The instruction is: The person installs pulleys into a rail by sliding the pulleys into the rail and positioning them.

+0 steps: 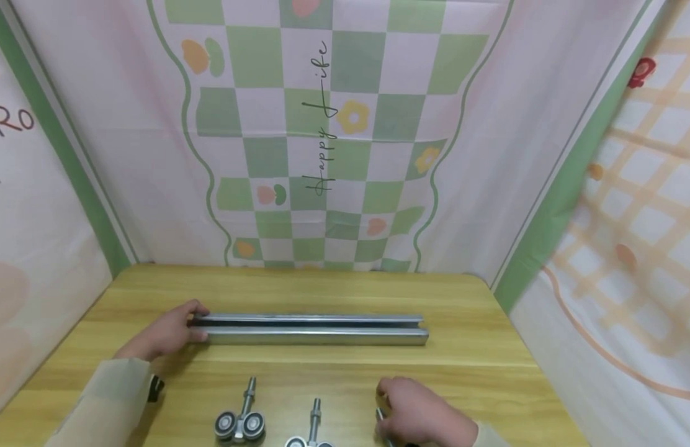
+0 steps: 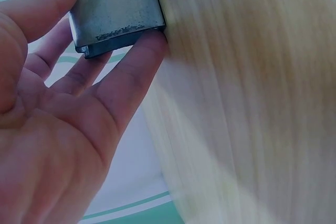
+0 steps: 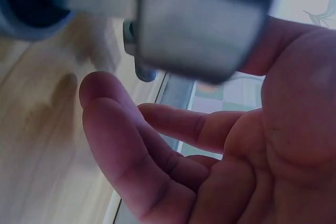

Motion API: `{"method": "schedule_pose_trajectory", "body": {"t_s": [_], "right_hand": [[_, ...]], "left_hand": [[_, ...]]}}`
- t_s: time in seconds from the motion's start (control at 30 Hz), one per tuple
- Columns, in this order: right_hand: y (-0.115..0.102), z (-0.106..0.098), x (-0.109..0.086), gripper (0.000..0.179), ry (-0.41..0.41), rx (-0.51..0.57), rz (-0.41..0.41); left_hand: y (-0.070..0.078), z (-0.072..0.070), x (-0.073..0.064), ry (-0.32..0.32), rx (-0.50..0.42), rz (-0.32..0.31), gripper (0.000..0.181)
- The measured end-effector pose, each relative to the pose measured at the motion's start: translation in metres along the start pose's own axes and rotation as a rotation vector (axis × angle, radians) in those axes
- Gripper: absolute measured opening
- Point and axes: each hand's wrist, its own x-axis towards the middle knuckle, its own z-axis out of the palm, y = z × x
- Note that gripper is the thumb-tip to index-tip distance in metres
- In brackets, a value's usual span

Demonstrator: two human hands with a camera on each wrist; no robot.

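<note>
A long steel channel rail (image 1: 317, 338), slotted along its top, lies crosswise on the wooden table. My left hand (image 1: 169, 332) grips its left end. In the left wrist view the thumb lies along one side of the rail's end (image 2: 118, 3) and the fingers reach round the other. Nearer the front right, my right hand (image 1: 417, 410) holds a metal roller trolley (image 3: 205, 30), mostly hidden by the hand in the head view. Between the hands lie two similar trolleys, one on the left (image 1: 247, 422) and one in the middle (image 1: 314, 422), their threaded bolts pointing away from me.
The wooden table (image 1: 300, 285) has rounded far corners. Behind it hangs a green-and-white checked cloth (image 1: 356, 59), with further printed cloth on the left (image 1: 38, 205) and right (image 1: 624, 261) sides.
</note>
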Motion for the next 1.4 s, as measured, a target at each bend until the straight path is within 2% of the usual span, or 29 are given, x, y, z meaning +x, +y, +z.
{"method": "schedule_pose_trajectory", "body": {"t_s": [0.27,0.47,0.7,0.93,1.13,1.4], "right_hand": [[-0.0043,0.0049,-0.0057,0.020,-0.070,0.093,0.019],[-0.0060,0.0091,-0.0084,0.024,-0.031,0.103,-0.016],[-0.0037,0.0091,-0.0078,0.023,-0.039,0.167,0.020],[0.0009,0.0050,-0.0046,0.022,0.001,0.057,-0.013],[-0.0005,0.0017,-0.0027,0.022,-0.013,0.059,0.039],[0.0005,0.0039,-0.0005,0.023,0.005,0.006,-0.003]], "left_hand": [[0.0023,-0.0005,-0.0014,0.001,0.011,-0.001,0.042],[0.0009,-0.0010,-0.0013,-0.003,0.009,0.006,0.043],[0.0041,-0.0029,-0.0020,-0.014,-0.010,0.006,0.041],[0.0027,-0.0025,-0.0009,-0.007,0.004,0.012,0.041],[0.0007,-0.0021,-0.0006,-0.001,0.003,0.026,0.040],[0.0010,-0.0023,0.0001,-0.001,0.015,0.016,0.042]]}}
